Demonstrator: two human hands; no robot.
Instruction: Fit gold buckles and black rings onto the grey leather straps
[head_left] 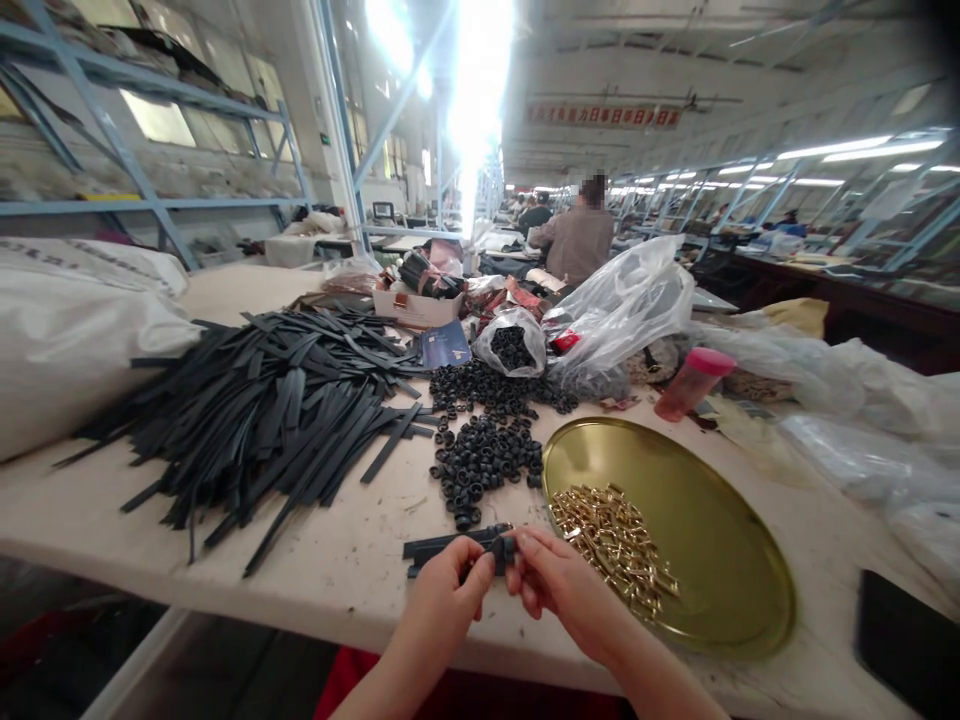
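Observation:
My left hand (454, 582) and my right hand (551, 572) are close together at the table's front edge, both pinching a small dark strap piece (501, 549) between them. Just behind my left fingers lie a few black strips (435, 545). A heap of small black loops (484, 460) sits beyond the hands. To the right, a gold oval tray (705, 520) holds a pile of small gold metal fittings (615, 540). Many long black strips (262, 410) are heaped on the left.
A clear bag (630, 300) and a pink-lidded jar (694, 382) stand behind the tray. White sacks (75, 330) border the left side. A dark flat object (904, 635) lies at the right front. A person (581, 235) sits farther back.

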